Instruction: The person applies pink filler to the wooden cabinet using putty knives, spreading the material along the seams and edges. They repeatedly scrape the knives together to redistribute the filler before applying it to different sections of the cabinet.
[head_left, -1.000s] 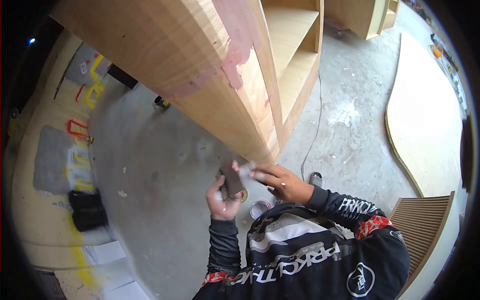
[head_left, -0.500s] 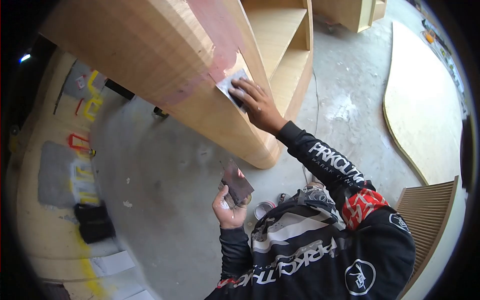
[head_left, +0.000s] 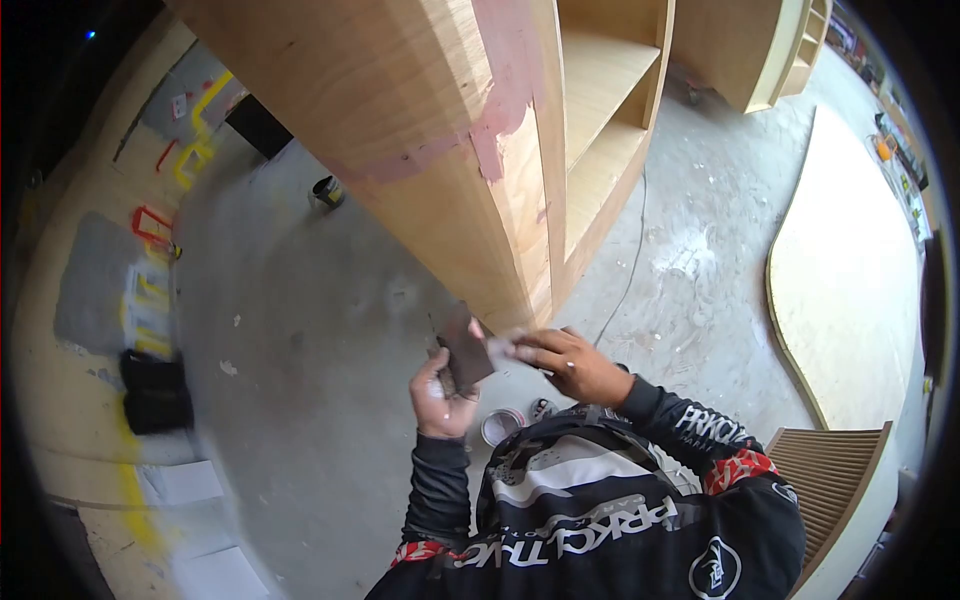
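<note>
Head view shows the left hand [head_left: 440,392] closed around the near end of a dark flat plate [head_left: 466,348], thumb on its face, the plate's long side running from near to far with its free end toward the cabinet. The right hand [head_left: 568,366] comes in from the right, fingers pinched on a small pale blade [head_left: 500,345] that is blurred; its edge meets the plate's right side. Both hands sit close together, just in front of the chest. A pink patch [head_left: 503,80] of filler lies far and slightly right of them on the corner of the wooden cabinet [head_left: 380,90], well apart from either hand, with the right hand on the nearer side. Just near of the hands, a small open tin [head_left: 497,426] stands on the concrete floor [head_left: 300,330]. A thin cable [head_left: 627,265] trails past on the right, and a ribbed panel [head_left: 835,470] leans at the near right.
</note>
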